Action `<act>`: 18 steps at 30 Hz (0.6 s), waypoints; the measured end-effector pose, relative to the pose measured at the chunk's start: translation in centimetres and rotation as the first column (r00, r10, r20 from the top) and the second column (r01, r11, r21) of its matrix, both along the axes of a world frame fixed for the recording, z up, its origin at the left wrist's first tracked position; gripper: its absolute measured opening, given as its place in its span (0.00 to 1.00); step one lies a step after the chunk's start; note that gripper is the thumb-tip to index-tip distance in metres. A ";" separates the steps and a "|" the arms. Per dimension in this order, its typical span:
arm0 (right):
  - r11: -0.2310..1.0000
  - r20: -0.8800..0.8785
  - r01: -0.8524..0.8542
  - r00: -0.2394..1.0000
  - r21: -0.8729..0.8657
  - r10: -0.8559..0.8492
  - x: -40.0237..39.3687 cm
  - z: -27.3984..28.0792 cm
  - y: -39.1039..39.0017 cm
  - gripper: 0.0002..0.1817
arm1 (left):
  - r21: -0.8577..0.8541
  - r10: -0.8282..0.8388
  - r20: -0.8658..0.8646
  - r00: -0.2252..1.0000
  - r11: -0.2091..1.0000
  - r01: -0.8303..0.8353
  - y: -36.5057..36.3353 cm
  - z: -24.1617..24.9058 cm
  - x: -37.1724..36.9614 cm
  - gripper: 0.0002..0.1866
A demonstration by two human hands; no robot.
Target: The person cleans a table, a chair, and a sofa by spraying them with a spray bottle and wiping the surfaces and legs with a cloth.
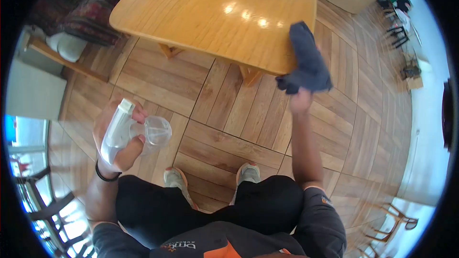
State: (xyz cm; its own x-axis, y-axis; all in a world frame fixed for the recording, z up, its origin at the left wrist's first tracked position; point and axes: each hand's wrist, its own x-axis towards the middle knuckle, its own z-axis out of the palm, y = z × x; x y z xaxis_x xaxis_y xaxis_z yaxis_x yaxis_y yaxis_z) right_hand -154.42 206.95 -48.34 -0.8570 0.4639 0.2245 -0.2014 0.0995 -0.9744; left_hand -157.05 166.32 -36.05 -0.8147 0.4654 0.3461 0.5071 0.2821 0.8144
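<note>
Nearest the camera lies the wearer's dark shirt [210, 234] with its orange panel, above black trousers [158, 205]. The left grip [125, 138] is closed around a white-and-clear spray bottle [117, 131], held over the wood-patterned floor [229, 138] and apart from the tabletop [191, 14], while the right grip [301, 101], somewhat blurred, clutches the near end of a dark gray cloth [310, 62]. The cloth extends across the right-hand edge of the glossy wooden tabletop; whether it touches the surface cannot be determined.
</note>
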 end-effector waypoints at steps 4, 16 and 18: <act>0.323 -0.411 0.423 0.905 0.847 -0.109 -2.1 2.1 -6.4 0.30 | -0.051 -0.017 0.010 1.000 0.999 0.018 -0.8 0.9 -0.5 0.18; -0.364 -0.456 0.432 0.890 0.825 0.022 -12.7 2.8 -21.8 0.18 | 0.179 -0.175 -0.191 0.966 0.961 0.210 -2.3 0.9 -1.9 0.16; -0.378 -0.382 0.378 0.922 0.845 0.067 -15.6 3.6 -25.1 0.20 | 0.241 -0.126 -0.187 0.974 0.956 0.170 -2.8 0.9 -1.8 0.15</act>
